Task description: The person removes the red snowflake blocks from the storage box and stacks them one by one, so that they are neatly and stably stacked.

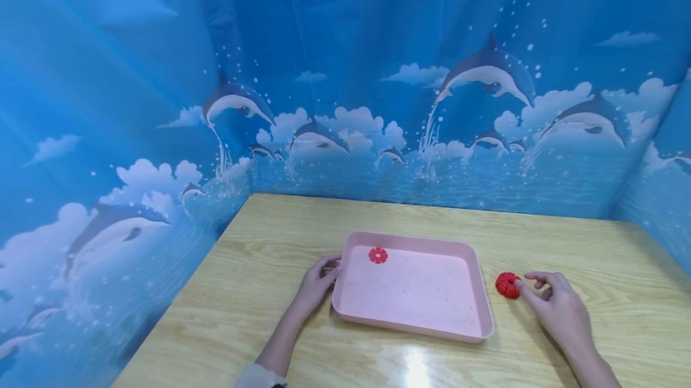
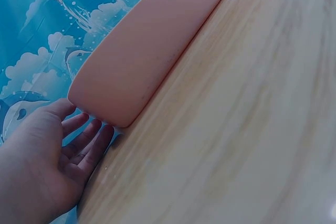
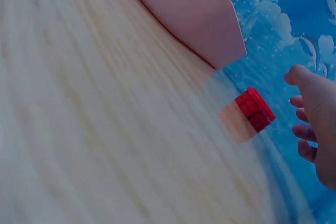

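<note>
A pink rectangular tray (image 1: 415, 292) lies on the table, with one flat red notched disc (image 1: 384, 256) near its far left corner. My left hand (image 1: 315, 286) is at the tray's left end. In the left wrist view, the fingertips of this hand (image 2: 47, 156) touch the end wall. Right of the tray sits a small stack of red notched discs (image 1: 507, 286), seen from the side in the right wrist view. Beside that stack is my right hand (image 1: 562, 311), fingers loosely bent, its thumb overlapping the stack's edge in the head view. The right wrist view shows a gap between hand and stack.
The light wooden table (image 1: 281, 220) reaches back to a blue dolphin-print curtain (image 1: 351, 76). More of this curtain hangs along the left and right sides. The tray's raised walls stand between the two hands.
</note>
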Motion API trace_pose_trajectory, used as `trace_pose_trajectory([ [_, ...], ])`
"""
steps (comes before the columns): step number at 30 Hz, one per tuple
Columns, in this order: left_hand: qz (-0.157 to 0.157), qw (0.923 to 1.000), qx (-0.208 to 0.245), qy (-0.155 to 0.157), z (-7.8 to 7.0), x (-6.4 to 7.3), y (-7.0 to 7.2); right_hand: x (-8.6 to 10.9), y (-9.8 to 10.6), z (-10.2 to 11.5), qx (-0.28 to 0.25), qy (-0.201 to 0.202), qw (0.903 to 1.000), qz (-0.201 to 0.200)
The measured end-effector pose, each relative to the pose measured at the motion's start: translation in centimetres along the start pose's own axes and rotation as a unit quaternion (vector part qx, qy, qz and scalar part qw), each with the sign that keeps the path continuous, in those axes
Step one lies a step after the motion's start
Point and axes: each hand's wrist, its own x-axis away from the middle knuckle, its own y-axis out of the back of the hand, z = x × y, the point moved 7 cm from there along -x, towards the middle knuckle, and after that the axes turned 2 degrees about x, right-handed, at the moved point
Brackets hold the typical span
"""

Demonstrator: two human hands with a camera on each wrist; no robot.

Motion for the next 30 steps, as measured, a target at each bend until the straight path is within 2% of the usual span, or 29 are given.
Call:
trace_pose_trajectory([
  [6, -0.006, 1.0, -0.006, -0.004, 2.2, -0.8, 0.2, -0.9, 1.1, 3.4, -0.013, 0.03, 0.9995, 0.003],
  [10, -0.004, 1.0, 0.0, 0.001, 2.0, -0.8, 0.2, -1.7, 0.8, 6.6, -0.029, 0.054, 0.9981, 0.011],
  [12, -0.003, 1.0, 0.0, 0.004, 1.4, -0.6, 0.2, -2.0, 0.1, 8.2, -0.032, 0.068, 0.9969, 0.023],
  [17, -0.001, 0.9999, -0.006, 0.008, -0.6, 0.3, 0.0, -2.8, -2.6, 12.1, -0.034, 0.091, 0.9926, 0.074],
  [20, -0.001, 0.9999, -0.008, 0.008, -1.0, 0.5, 0.0, -3.2, -4.7, 14.1, -0.037, 0.097, 0.9894, 0.101],
  [23, 0.0, 1.0, -0.004, 0.004, -0.6, 0.4, 0.0, -3.4, -6.9, 15.9, -0.034, 0.109, 0.9861, 0.121],
  [25, 0.0, 1.0, 0.002, 0.002, 0.2, 0.1, 0.1, -3.5, -8.5, 16.8, -0.03, 0.105, 0.9841, 0.14],
  [30, -0.002, 1.0, 0.001, -0.001, 2.1, -0.7, 0.3, -3.9, -12.3, 18.4, -0.028, 0.066, 0.9767, 0.202],
])
